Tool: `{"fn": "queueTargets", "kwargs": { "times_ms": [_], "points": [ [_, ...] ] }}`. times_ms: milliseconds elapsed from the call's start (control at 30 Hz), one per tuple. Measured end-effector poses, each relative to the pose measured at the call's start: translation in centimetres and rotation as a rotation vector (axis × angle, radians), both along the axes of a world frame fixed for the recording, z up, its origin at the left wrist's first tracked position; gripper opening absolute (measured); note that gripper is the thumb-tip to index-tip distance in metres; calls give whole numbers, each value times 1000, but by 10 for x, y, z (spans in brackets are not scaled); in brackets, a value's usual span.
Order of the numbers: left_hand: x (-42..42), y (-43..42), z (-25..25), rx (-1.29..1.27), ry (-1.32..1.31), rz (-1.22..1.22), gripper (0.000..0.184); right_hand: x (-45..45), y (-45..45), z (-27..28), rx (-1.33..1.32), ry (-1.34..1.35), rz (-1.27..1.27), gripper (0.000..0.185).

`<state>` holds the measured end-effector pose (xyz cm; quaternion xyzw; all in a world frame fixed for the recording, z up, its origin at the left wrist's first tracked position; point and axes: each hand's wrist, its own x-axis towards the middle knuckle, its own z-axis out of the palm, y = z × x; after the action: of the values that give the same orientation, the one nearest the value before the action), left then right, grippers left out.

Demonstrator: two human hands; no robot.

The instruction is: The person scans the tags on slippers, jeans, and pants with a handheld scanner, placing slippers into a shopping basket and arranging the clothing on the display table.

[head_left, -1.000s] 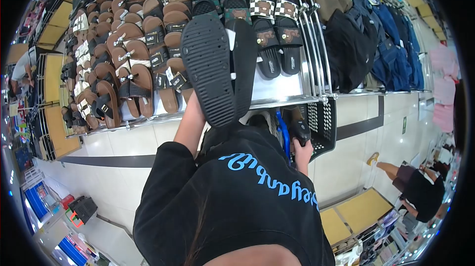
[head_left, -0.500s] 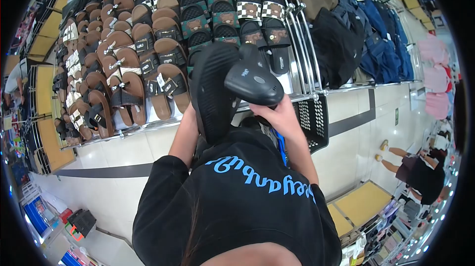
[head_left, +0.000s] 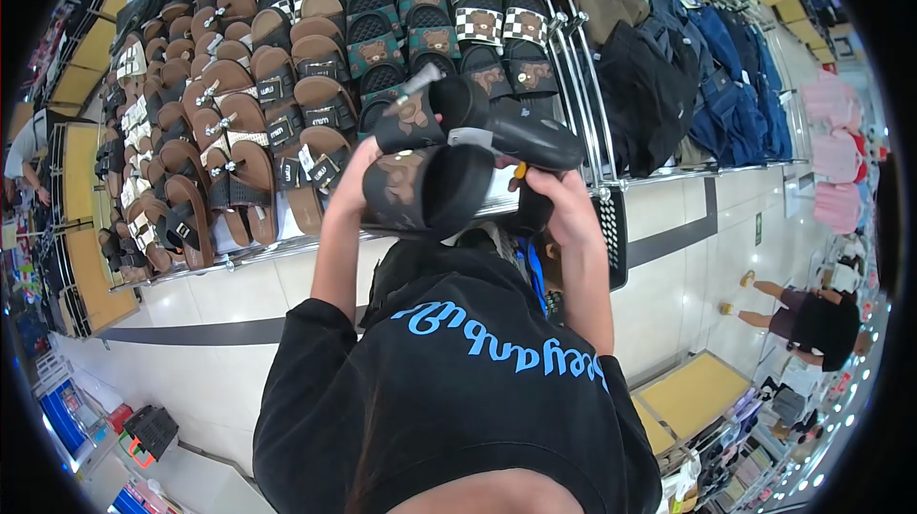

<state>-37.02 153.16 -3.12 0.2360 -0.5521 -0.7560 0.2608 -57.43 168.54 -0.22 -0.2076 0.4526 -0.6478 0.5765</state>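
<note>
My left hand [head_left: 357, 178] is closed on a pair of black slide sandals [head_left: 399, 184] with brown bear prints on their straps. They are tilted sideways above the shelf's front edge, and most of the fingers are hidden behind them. A blurred pale tag [head_left: 420, 80] sticks up beside the upper sandal. In my right hand [head_left: 570, 210] is a black barcode scanner [head_left: 535, 139] with a yellow trigger, its front end pointing left at the sandals. A small greyish patch shows where scanner and sandals meet; I cannot tell whether they touch.
Rows of brown sandals [head_left: 234, 122] and patterned slides [head_left: 430, 32] fill the rack ahead. Folded dark jeans [head_left: 735, 84] lie to the right, past metal rails [head_left: 590, 94]. A black perforated basket [head_left: 613, 237] is below my right hand. Another person [head_left: 826, 328] stands at far right.
The sandals have turned from showing a sole to showing their printed straps. The scanner has swung from tilted upright to lying level, pointing at them, and its yellow trigger now shows.
</note>
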Motion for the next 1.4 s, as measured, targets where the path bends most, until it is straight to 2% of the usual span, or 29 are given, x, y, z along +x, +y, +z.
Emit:
{"fn": "queueTargets", "kwargs": {
  "times_ms": [67, 100, 133, 200, 267, 333, 400, 433, 467, 533, 600, 633, 667, 700, 733, 767, 867, 967, 1000, 1067, 1100, 1133, 1200, 1233, 1267, 1333, 1400],
  "points": [
    [7, -23, 15, -793, -345, -161, 50, -9, -1, -7, -41, 48, 32, 27],
    [3, -20, 23, -888, -443, -62, 44, -11, -2, -7, -46, 38, 42, 27],
    [-2, -23, 32, -1001, -483, -71, 41, -12, -3, -8, -50, 29, 54, 28],
    [-9, -34, 32, -1040, -516, -124, 36, -10, -4, -14, -18, 84, 60, 28],
    [-10, -53, -1, -1226, -586, -99, 41, -3, -8, -21, 9, 169, 61, 27],
    [-12, -61, -13, -1450, -646, -77, 41, 9, -12, -40, 119, 367, 32, 27],
    [-8, -62, -31, -1215, -647, 22, 35, 28, -16, -48, 27, 682, -16, 33],
    [-4, -63, -40, -1099, -646, 70, 33, 33, -19, -52, -17, 894, 25, 43],
    [1, -63, -48, -982, -644, 116, 30, 36, -19, -62, 8, 950, 129, 53],
    [7, -52, -47, -943, -600, 312, 22, 40, -18, -98, 27, 922, 101, 53],
    [7, -31, -40, -891, -568, 492, 18, 43, -15, -117, 62, 614, 1, 38],
    [6, -17, -40, -761, -538, 548, 12, 45, -14, -116, 83, 459, -47, 31],
    [3, -2, -47, -648, -426, 570, 9, 42, -13, -112, 51, 560, -50, 31],
    [0, 15, -42, -576, -417, 513, 8, 42, -14, -102, 47, 519, -70, 32],
    [0, 31, -46, -279, -400, 382, 10, 42, -14, -95, 44, 479, -90, 34],
    [-2, 42, -62, -86, -372, 291, 13, 38, -14, -104, 37, 542, -90, 35],
    [-6, 58, -79, 613, -307, 7, 41, 43, -11, -94, 27, 484, -60, 34],
    [-14, 51, -102, 1084, 0, -169, 53, 52, -1, -85, 17, 745, 17, 39],
    [-19, 51, -94, 1162, 134, -84, 54, 56, 2, -82, 8, 845, 36, 40],
    [-25, 43, -130, 1192, 43, -31, 51, 62, 10, -82, -33, 904, 95, 44],
    [-35, 43, -138, 1325, 176, -87, 41, 63, 15, -85, -33, 912, 126, 44],
    [-41, 46, -144, 961, 78, -76, 46, 65, 22, -85, -27, 920, 158, 44],
    [-38, 49, -153, 878, 248, -124, 43, 69, 34, -88, -39, 896, 240, 42],
    [-41, 48, -136, 841, 46, -68, 42, 69, 41, -91, -24, 893, 264, 41],
    [-40, 44, -141, 847, -2, -76, 40, 68, 46, -92, -13, 889, 289, 41],
    [-41, 46, -132, 875, -56, -13, 46, 65, 55, -86, 42, 900, 221, 41],
    [-42, 43, -132, 985, -12, -144, 58, 61, 62, -85, 75, 924, 109, 39]
  ]
}}
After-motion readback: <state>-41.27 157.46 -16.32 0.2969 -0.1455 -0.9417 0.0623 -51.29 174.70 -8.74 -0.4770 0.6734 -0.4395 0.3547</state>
